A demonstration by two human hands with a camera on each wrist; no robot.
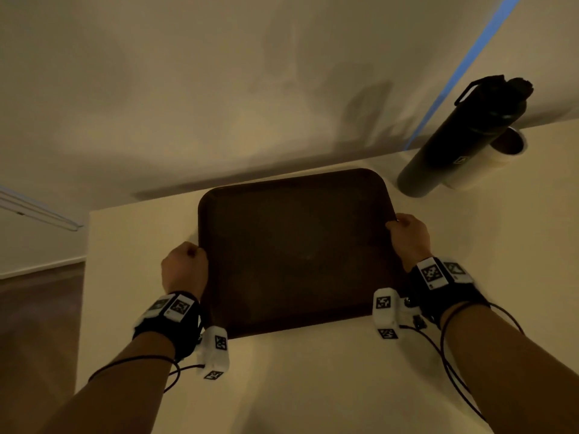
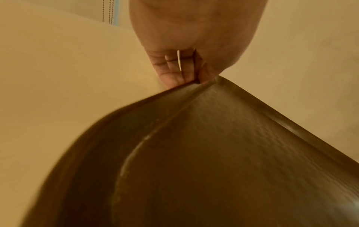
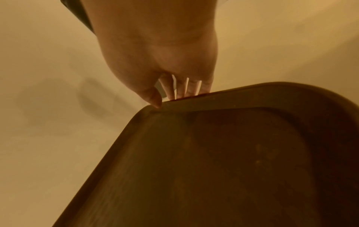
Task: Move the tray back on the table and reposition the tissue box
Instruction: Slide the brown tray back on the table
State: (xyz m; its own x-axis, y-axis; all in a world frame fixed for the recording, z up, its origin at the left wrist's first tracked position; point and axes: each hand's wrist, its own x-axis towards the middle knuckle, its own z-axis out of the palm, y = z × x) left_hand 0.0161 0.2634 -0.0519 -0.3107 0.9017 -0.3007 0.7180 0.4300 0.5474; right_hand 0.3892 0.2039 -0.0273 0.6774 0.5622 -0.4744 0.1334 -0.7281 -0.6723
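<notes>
Head view shows, from left to right, the left hand (image 1: 185, 266), the tray (image 1: 294, 245) and the right hand (image 1: 407, 234), and further right a dark bottle (image 1: 460, 136) with a white roll (image 1: 501, 155) touching it. The tray is on the table (image 1: 313, 386), its far edge near the wall. I judge that moving the tray is almost done or just being finished; whether it rests fully on the table I cannot tell. No tissue box is visible in any view, so that part seems still to be done.

Left wrist view shows the left hand (image 2: 184, 53) with fingers curled under the tray's (image 2: 213, 153) left rim, gripping it. Right wrist view shows the right hand (image 3: 161, 61) pinching the right rim of the tray (image 3: 233, 153), thumb on top and fingers below. The tray lies between both hands.
</notes>
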